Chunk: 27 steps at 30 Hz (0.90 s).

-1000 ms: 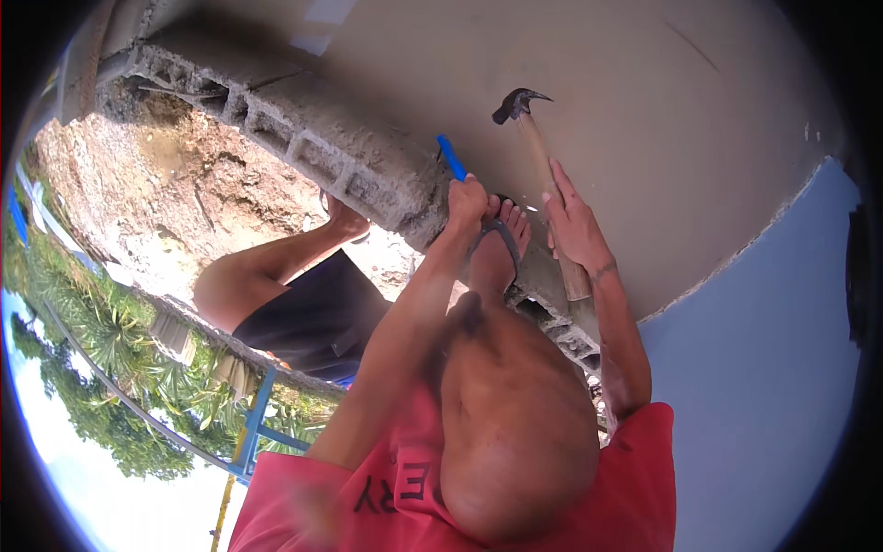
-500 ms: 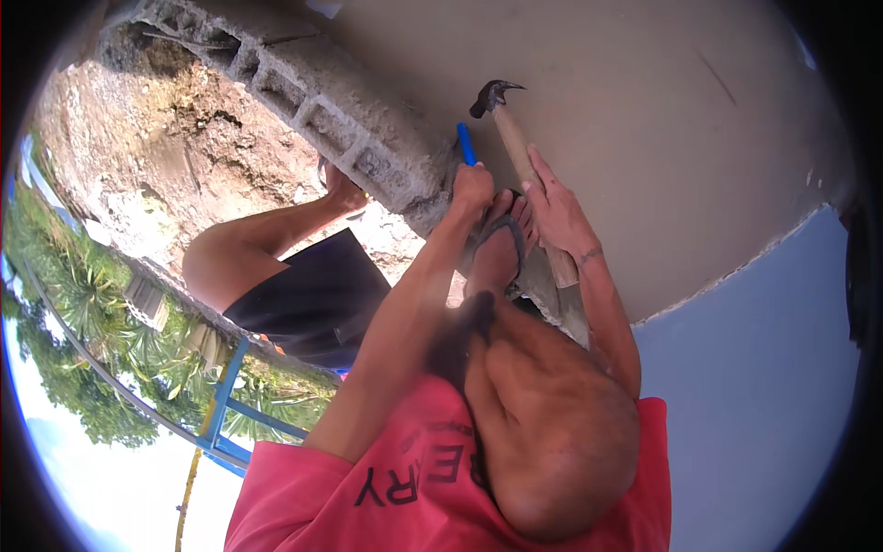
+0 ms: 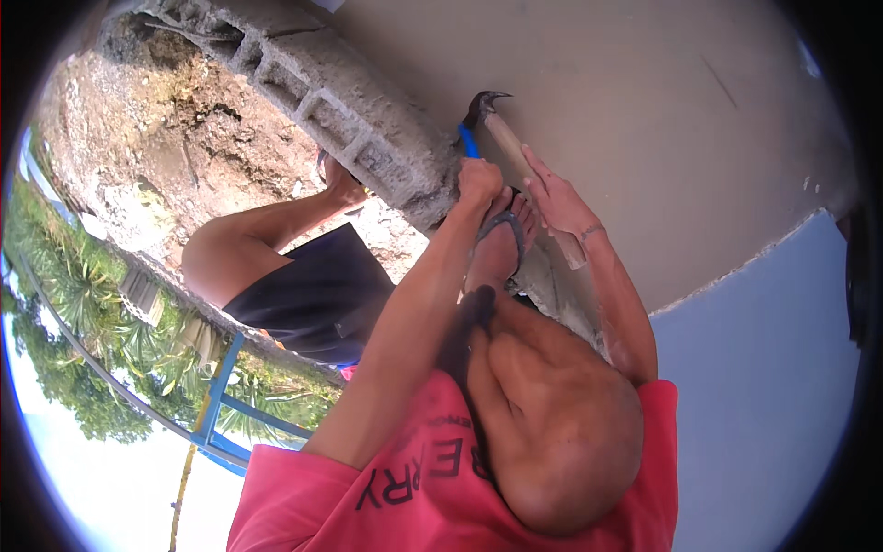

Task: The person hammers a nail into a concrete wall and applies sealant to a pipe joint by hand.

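My left hand (image 3: 480, 182) is closed around a blue rod (image 3: 469, 142), perhaps a chisel; its upper part sticks out of the fist and the other end is hidden. A claw hammer (image 3: 507, 143) with a dark head and wooden handle is in my right hand (image 3: 563, 206), fingers lying along the handle. The hammer's dark head sits right at the rod's upper end; whether they touch I cannot tell. Both hands are beside my sandalled foot (image 3: 499, 241), close to the broken end of a hollow concrete block row (image 3: 391, 170).
A smooth grey-brown surface (image 3: 644, 138) spreads to the right, meeting a pale blue area (image 3: 745, 368) along a rough edge. Rocky soil (image 3: 175, 138) lies left of the blocks, where my other leg (image 3: 239, 248) reaches down. A blue metal frame (image 3: 218, 405) and plants stand at lower left.
The hammer has moved left and slightly down, bringing its head from apart to right at the blue rod's upper end. My left hand has shifted slightly up and right, still gripping the rod.
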{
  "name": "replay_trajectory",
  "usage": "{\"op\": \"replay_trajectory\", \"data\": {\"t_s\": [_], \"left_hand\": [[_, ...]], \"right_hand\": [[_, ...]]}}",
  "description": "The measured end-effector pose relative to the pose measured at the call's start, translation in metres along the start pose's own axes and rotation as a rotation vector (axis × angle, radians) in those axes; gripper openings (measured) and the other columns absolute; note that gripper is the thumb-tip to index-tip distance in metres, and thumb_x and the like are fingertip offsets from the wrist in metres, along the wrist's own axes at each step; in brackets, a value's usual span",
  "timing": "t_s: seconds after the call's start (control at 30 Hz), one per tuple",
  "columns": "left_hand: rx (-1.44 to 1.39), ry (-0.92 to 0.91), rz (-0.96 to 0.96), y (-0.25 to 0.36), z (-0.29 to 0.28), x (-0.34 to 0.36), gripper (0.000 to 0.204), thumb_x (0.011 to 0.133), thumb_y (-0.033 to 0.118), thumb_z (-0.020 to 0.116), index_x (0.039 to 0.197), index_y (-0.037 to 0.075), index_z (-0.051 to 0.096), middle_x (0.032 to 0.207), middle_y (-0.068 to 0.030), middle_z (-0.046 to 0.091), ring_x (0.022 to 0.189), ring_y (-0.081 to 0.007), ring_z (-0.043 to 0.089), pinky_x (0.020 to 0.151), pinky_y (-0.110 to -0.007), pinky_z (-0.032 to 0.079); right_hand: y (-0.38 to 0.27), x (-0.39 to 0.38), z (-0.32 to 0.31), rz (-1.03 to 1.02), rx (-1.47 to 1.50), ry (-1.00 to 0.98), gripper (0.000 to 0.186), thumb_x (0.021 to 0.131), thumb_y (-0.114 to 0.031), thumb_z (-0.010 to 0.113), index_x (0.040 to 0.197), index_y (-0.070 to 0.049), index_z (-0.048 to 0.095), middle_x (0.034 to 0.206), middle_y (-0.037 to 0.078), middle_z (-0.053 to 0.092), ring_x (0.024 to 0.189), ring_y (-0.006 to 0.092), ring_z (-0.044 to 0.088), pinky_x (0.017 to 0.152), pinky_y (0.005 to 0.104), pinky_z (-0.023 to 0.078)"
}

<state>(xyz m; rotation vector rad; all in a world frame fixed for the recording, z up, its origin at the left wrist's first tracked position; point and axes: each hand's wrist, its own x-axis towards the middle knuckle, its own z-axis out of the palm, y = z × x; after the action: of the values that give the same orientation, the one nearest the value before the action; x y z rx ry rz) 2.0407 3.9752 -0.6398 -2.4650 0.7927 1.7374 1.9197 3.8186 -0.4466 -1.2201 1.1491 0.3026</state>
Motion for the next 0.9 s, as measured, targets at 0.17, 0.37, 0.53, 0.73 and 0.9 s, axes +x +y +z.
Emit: {"op": "replay_trajectory", "data": {"t_s": [0.17, 0.37, 0.53, 0.73, 0.9], "left_hand": [[0.531, 0.332, 0.003, -0.023, 0.014, 0.008, 0.022, 0.078, 0.017, 0.066, 0.092, 0.001, 0.066, 0.099, -0.0180, 0.067, 0.090, -0.0293, 0.066, 0.079, -0.035, 0.053], [0.024, -0.166, -0.077, 0.031, -0.026, -0.027, 0.046, 0.095, 0.023, 0.044, 0.122, -0.014, 0.041, 0.122, -0.0330, 0.057, 0.116, -0.0397, 0.058, 0.096, -0.043, 0.048], [0.645, -0.271, 0.246, 0.048, -0.071, -0.062, 0.042, 0.096, 0.023, 0.043, 0.123, -0.010, 0.042, 0.109, -0.0304, 0.063, 0.112, -0.0399, 0.060, 0.095, -0.044, 0.048], [-0.102, 0.044, -0.090, 0.123, -0.097, -0.101, 0.037, 0.095, 0.022, 0.046, 0.117, -0.007, 0.048, 0.108, -0.0282, 0.063, 0.106, -0.0438, 0.062, 0.091, -0.047, 0.051], [0.434, 0.066, 0.172, 0.071, -0.126, -0.074, 0.040, 0.096, 0.030, 0.048, 0.116, -0.005, 0.045, 0.103, -0.0303, 0.064, 0.096, -0.0459, 0.064, 0.085, -0.051, 0.052]], "right_hand": [[-0.026, 0.010, -0.016, 0.053, 0.002, -0.087, 0.055, 0.100, -0.025, 0.042, 0.153, -0.019, 0.027, 0.070, 0.010, 0.056, 0.048, 0.0162, 0.052, 0.054, 0.0350, 0.051], [0.011, 0.002, -0.010, 0.031, -0.198, -0.191, 0.054, 0.101, -0.024, 0.039, 0.153, -0.019, 0.027, 0.069, 0.010, 0.056, 0.047, 0.0168, 0.053, 0.053, 0.0354, 0.051], [-0.005, 0.007, -0.030, 0.056, -0.196, -0.147, 0.054, 0.101, -0.023, 0.038, 0.153, -0.018, 0.024, 0.068, 0.010, 0.056, 0.047, 0.0166, 0.053, 0.051, 0.0347, 0.051], [-0.006, -0.020, -0.017, 0.022, 0.113, 0.048, 0.055, 0.101, -0.022, 0.040, 0.154, -0.017, 0.024, 0.065, 0.005, 0.052, 0.047, 0.0141, 0.053, 0.048, 0.0323, 0.050], [-0.003, -0.032, -0.015, 0.136, 0.130, 0.066, 0.057, 0.100, -0.022, 0.042, 0.154, -0.018, 0.024, 0.066, 0.005, 0.051, 0.048, 0.0140, 0.053, 0.047, 0.0321, 0.050]]}}
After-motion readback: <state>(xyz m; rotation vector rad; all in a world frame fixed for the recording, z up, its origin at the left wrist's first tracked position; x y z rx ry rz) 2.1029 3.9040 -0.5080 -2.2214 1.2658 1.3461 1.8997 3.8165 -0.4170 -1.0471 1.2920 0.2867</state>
